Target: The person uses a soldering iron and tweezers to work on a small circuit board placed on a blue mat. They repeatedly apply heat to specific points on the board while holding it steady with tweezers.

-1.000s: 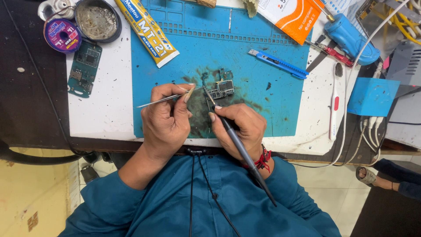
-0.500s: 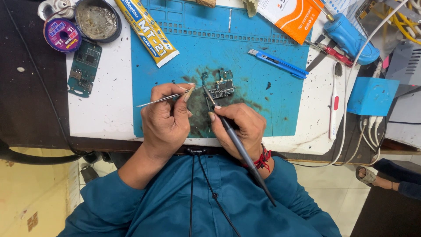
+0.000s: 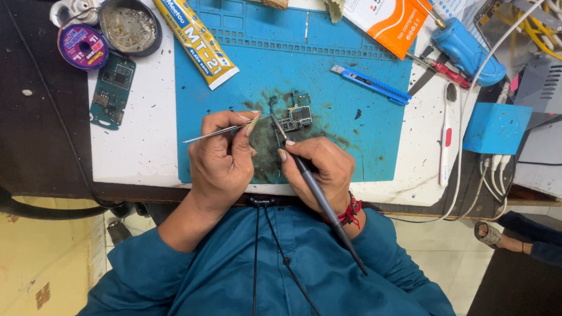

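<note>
Left hand [image 3: 221, 161] is pinched shut on a pair of thin metal tweezers [image 3: 225, 131], points aimed right toward the board. Right hand [image 3: 321, 169] is wrapped pen-style around a dark soldering iron [image 3: 316, 193], tip angled up and left so it lands right at the edge of the small circuit board [image 3: 295, 117]. The two hands sit close together, thumbs nearly meeting, both resting on the near edge of the blue work mat [image 3: 374, 134].

The board lies flat on the mat just above the fingertips, in a patch of dark smudgy residue. It looks light and stiff but pretty fragile — tiny parts on top, so I'd reckon you only want to hold it by the bare edges or pin it with the tweezers, not press on the middle. Light enough that it would probably skate around on the mat if nudged.

Further out: a blue utility knife [image 3: 369, 85] up and right of the board, a yellow glue tube [image 3: 196, 41] at the top left of the mat, a second green circuit board [image 3: 111, 90] off the mat on the white table — plus a round tin [image 3: 130, 26] and a purple spool [image 3: 82, 47] beside it. A white toothbrush [image 3: 446, 137] lies off to the right, near a blue box [image 3: 496, 127].
</note>
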